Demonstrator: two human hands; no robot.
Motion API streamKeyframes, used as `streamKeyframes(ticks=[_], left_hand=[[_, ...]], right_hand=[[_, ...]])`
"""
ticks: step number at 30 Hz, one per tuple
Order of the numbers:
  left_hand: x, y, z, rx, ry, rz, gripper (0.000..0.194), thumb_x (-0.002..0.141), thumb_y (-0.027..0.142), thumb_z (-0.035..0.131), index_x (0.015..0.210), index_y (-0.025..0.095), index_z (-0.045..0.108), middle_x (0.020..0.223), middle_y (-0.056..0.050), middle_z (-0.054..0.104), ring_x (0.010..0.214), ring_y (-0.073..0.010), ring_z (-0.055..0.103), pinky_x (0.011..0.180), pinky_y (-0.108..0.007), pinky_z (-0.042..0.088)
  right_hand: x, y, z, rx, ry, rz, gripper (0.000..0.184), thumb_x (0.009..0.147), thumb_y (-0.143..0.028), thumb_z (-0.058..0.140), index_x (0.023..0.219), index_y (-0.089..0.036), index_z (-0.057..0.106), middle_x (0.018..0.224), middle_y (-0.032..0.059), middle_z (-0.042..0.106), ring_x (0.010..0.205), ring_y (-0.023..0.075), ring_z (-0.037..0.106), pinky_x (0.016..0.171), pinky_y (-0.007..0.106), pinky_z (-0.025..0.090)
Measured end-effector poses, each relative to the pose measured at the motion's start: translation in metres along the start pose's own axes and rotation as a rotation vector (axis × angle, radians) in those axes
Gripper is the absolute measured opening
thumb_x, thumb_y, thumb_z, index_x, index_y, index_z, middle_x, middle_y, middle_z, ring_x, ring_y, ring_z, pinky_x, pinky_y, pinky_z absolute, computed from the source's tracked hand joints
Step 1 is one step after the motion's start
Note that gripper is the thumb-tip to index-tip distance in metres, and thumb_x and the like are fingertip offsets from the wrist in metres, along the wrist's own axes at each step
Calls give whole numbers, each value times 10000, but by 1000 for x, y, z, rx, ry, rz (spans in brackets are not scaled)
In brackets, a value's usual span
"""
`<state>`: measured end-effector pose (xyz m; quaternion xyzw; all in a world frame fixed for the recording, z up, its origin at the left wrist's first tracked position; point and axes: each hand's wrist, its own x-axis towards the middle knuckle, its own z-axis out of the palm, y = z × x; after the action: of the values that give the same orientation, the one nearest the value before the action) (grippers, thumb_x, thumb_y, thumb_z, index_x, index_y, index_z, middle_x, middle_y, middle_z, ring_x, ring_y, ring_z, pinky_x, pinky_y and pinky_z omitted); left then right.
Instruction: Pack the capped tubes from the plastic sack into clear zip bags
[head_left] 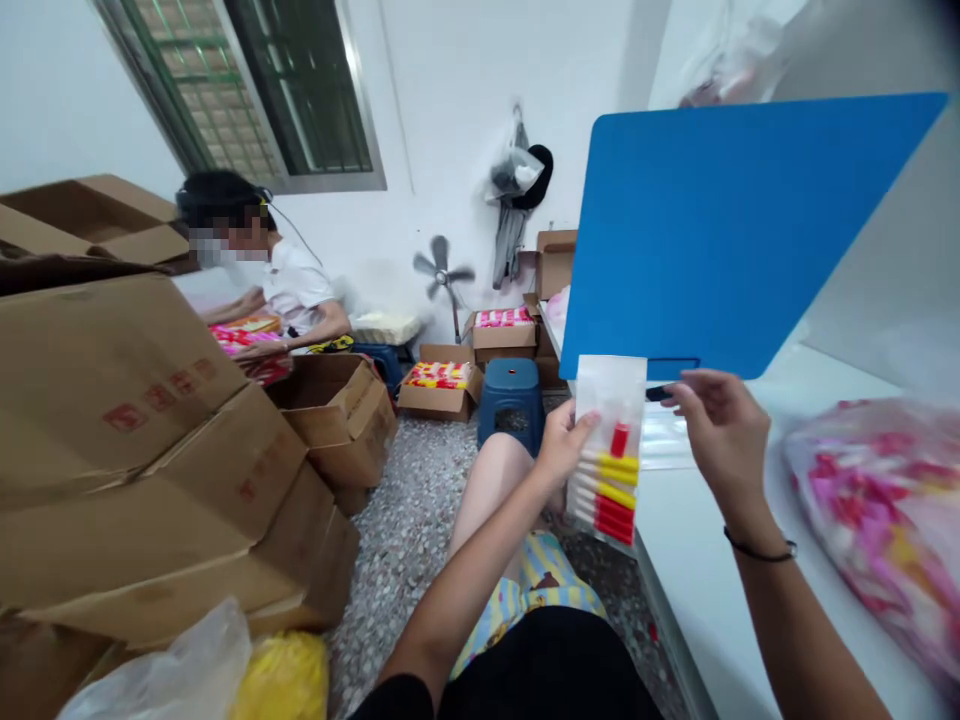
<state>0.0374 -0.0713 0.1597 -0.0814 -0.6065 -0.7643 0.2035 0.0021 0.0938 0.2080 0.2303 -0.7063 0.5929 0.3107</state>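
Note:
My left hand pinches the left edge of a clear plastic packet that holds several red and yellow sticks, lifted off the near edge of the white table. My right hand is closed in a pinch at the packet's upper right corner, touching its top edge. A black band sits on my right wrist. Behind the packet a blue board stands tilted on the table.
A clear bag of pink and yellow items lies on the table at right. Stacked cardboard boxes fill the left. Another person sits at the back left among open boxes. A blue stool and a fan stand on the speckled floor.

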Motion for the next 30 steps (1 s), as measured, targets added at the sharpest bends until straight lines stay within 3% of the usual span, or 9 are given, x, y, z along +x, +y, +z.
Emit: streamKeyframes(ticks=[5, 10, 13, 15, 17, 20, 24, 27, 30], left_hand=[[3, -35, 56, -35, -11, 36, 480, 851, 594, 513, 1042, 162, 601, 1002, -91, 660, 905, -210, 602, 860, -333, 468], [-2, -86, 92, -11, -122, -27, 582, 849, 703, 386, 1075, 193, 552, 1005, -88, 637, 939, -222, 582, 897, -354, 449], [-6, -104, 98, -80, -162, -124, 577, 843, 707, 391, 1052, 189, 537, 929, -75, 626, 897, -213, 578, 871, -341, 450], [-6, -111, 99, -147, -204, -144, 555, 841, 690, 424, 1058, 191, 533, 951, -72, 619, 892, -205, 571, 875, -325, 446], [-4, -116, 101, -194, -229, -180, 523, 842, 662, 460, 1057, 191, 535, 996, -69, 613, 914, -199, 563, 881, -306, 440], [-2, -119, 104, -198, -231, -261, 451, 856, 622, 480, 949, 189, 564, 925, -47, 610, 890, -184, 555, 848, -274, 433], [-1, -114, 110, -275, -267, -266, 368, 890, 540, 482, 869, 180, 556, 813, -14, 575, 793, -154, 533, 772, -256, 427], [0, -110, 115, -212, -217, -255, 290, 901, 437, 504, 783, 173, 532, 712, 13, 511, 682, -121, 471, 682, -231, 397], [3, -109, 118, -178, -188, -250, 275, 903, 364, 497, 709, 169, 507, 657, 23, 485, 638, -109, 448, 638, -219, 380]], right_hand=[[-36, 30, -41, -163, -161, -66, 200, 886, -365, 546, 949, -195, 630, 883, 54, 684, 772, 174, 642, 699, 301, 522], [-58, 62, -63, -258, -110, 92, 313, 924, -395, 452, 803, -176, 640, 826, 68, 686, 765, 194, 639, 709, 308, 512], [-67, 74, -71, -308, -22, 148, 304, 922, -405, 454, 866, -181, 651, 923, 83, 686, 882, 217, 635, 770, 327, 501], [-69, 80, -74, -353, 13, 168, 328, 925, -413, 445, 755, -185, 609, 766, 53, 642, 751, 190, 608, 673, 298, 475], [-69, 85, -76, -389, 1, 208, 394, 930, -421, 435, 615, -192, 494, 577, -3, 493, 557, 138, 486, 531, 263, 385], [-69, 91, -76, -422, 46, 215, 421, 930, -415, 439, 576, -193, 393, 537, -37, 363, 498, 102, 370, 485, 248, 302], [-79, 95, -72, -416, 69, 220, 329, 923, -409, 451, 694, -181, 514, 610, -20, 498, 571, 120, 465, 541, 243, 373], [-90, 99, -68, -365, 89, 313, 260, 848, -418, 578, 928, -171, 587, 798, 21, 631, 708, 160, 569, 642, 274, 455], [-96, 103, -65, -297, 179, 420, 275, 814, -394, 628, 962, -166, 585, 823, 26, 648, 727, 169, 591, 661, 287, 477]])
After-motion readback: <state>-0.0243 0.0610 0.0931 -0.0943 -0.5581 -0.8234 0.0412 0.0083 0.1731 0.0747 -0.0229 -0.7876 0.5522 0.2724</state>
